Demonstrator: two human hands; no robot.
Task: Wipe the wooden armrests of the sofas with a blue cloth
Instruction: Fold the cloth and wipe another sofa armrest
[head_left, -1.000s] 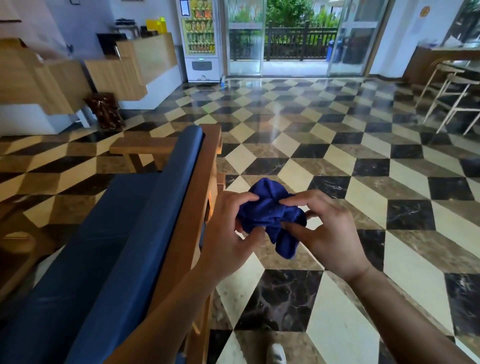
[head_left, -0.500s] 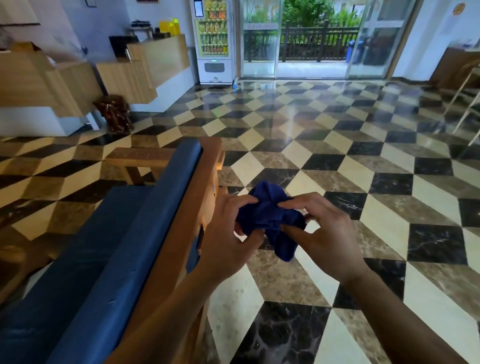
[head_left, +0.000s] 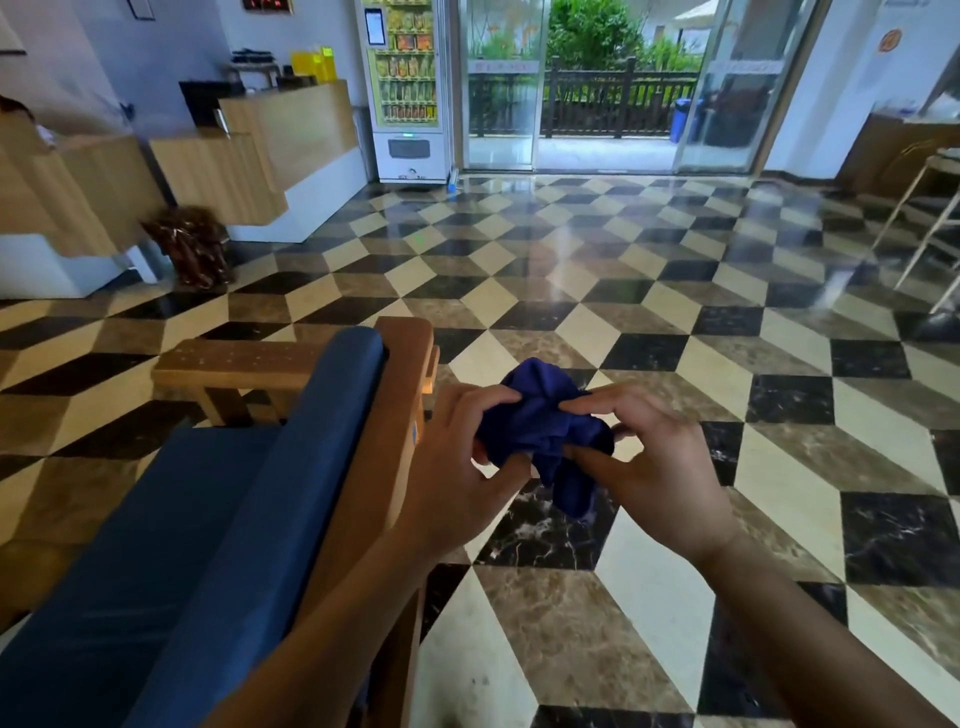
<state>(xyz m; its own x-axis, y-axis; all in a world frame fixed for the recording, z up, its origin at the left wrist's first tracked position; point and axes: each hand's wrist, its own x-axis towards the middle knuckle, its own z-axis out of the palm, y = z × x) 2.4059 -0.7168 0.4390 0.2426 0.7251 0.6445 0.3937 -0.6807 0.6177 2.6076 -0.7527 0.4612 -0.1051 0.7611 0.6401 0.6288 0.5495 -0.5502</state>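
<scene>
Two hands on one cloth (head_left: 540, 434), held in the air just right of the sofa (head_left: 208, 519) and above the checkered floor (head_left: 571, 623). Left hand (head_left: 457, 467) curled round the cloth's left side, fingertips over the top edge, thumb beneath, wrist crossing in front of the sofa's wooden back frame (head_left: 395, 415). Right hand (head_left: 654, 467) pinching the right side, forefinger bent over the top, thumb pressed into the lower folds, other fingers loosely spread behind. Cloth dark blue, bunched into a crumpled wad with deep creases, one loose end hanging down below the right thumb. Not touching any wood; apart from the sofa, though close beside its back frame. Wooden armrest (head_left: 234, 364) on the sofa's far side, left of the backrest cushion (head_left: 291, 493), flat and bare, well apart from the cloth. Blue seat cushion (head_left: 130, 545) below and left of the backrest. Beyond the sofa, a wooden counter (head_left: 249, 156), a vending machine (head_left: 408, 88) and glass doors (head_left: 613, 83); a pale stool (head_left: 930, 208) well to the right.
</scene>
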